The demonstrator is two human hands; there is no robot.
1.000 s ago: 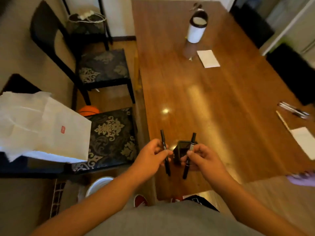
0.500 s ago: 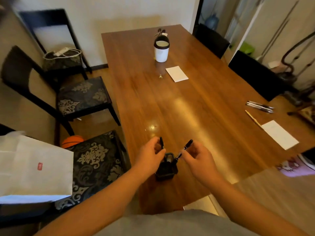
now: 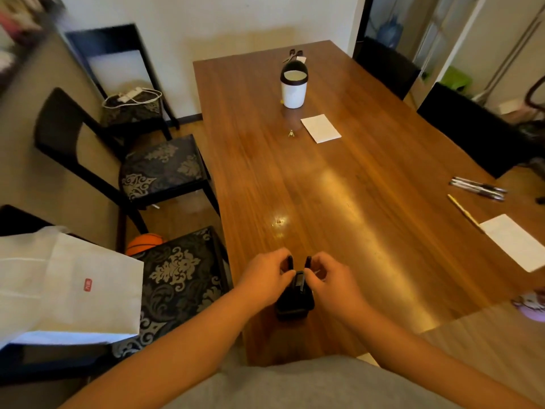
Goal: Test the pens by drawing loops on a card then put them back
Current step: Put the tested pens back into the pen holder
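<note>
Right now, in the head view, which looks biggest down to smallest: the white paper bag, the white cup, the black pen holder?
1. White paper bag, by far.
2 and 3. White cup and black pen holder look alike; the holder sits nearer the camera, so I won't rank them.

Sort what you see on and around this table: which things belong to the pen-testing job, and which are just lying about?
Job: left hand and right hand, each on a black pen; black pen holder; white card; loose pens.

Lying about: white cup; scissors; paper bag; basketball.

Only one view: head-worn, wide-angle, looking forward and down along the table (image 3: 339, 184). Close to both hands at the near edge; far end and chairs (image 3: 159, 172) seen too.
</note>
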